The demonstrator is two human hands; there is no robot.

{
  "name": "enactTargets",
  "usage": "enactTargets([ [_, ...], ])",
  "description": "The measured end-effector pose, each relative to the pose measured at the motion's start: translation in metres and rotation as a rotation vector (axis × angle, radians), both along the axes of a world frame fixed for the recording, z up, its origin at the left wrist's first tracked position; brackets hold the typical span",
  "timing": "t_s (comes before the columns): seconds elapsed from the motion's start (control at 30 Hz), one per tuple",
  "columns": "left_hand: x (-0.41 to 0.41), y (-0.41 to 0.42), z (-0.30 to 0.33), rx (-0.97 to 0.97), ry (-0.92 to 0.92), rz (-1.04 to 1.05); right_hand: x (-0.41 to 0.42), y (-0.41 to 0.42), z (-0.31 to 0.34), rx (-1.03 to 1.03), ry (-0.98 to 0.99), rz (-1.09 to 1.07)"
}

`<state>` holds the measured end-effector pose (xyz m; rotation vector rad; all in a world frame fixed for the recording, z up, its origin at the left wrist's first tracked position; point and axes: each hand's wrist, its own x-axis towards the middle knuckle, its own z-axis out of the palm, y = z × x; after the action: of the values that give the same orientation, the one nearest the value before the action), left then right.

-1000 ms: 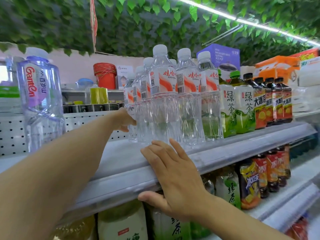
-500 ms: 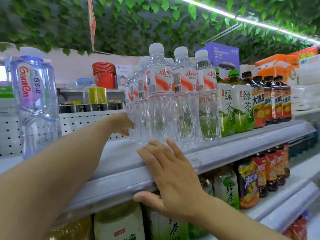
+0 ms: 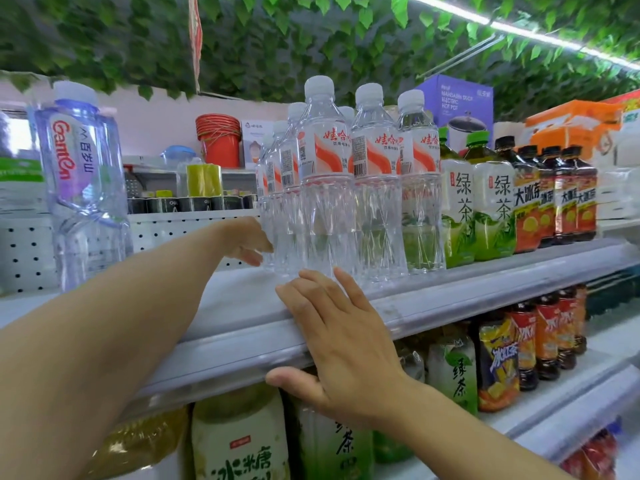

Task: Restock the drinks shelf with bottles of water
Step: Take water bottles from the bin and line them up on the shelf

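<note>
Green artificial leaves hang over a shop's drinks shelf (image 3: 433, 299), whose grey front lip serves as the landmark for everything placed here.

Behind that lip, the left hand (image 3: 247, 242) is reached in against the left flank of the water bottles (image 3: 325, 188); its fingers appear curved against the rearmost bottles of the left column, but most of them are hidden behind the clear plastic, so whether a bottle is wrapped or only pushed cannot be told. On the lip itself the right hand (image 3: 343, 344) is laid with fingers spread and straight over the top edge and the thumb hooked beneath, nothing being held. The water bottles stand upright just behind the lip in close columns, touching one another, with green tea bottles (image 3: 478, 209) just beside them to the right and dark iced tea bottles (image 3: 557, 195) further right. Well to the left along the lip stands a large jug (image 3: 83, 174).

The step in hand is judged to be the closing-up of the left column. It is best done low on the bottle bodies, where a push slides rather than tips them, and gently, since thin ribbed plastic will flex. The bracing hand should be kept on the lip for balance, and labels are best left facing forward.
</note>
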<state>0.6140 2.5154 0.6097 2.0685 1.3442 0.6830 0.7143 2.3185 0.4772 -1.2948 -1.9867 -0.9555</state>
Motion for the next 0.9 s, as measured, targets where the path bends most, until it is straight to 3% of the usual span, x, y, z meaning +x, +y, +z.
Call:
enactTargets([
  [0.33,-0.040,-0.064,0.004,0.055,0.185,0.121,-0.001,-0.002,0.000,-0.009,0.011,0.025],
  [0.67,-0.098,-0.155,-0.007,0.256,-0.007,0.223,-0.008,-0.010,0.001,-0.067,0.076,0.051],
  [0.9,-0.153,-0.214,-0.034,0.408,-0.169,0.377,-0.064,-0.037,-0.008,-0.112,0.144,0.232],
])
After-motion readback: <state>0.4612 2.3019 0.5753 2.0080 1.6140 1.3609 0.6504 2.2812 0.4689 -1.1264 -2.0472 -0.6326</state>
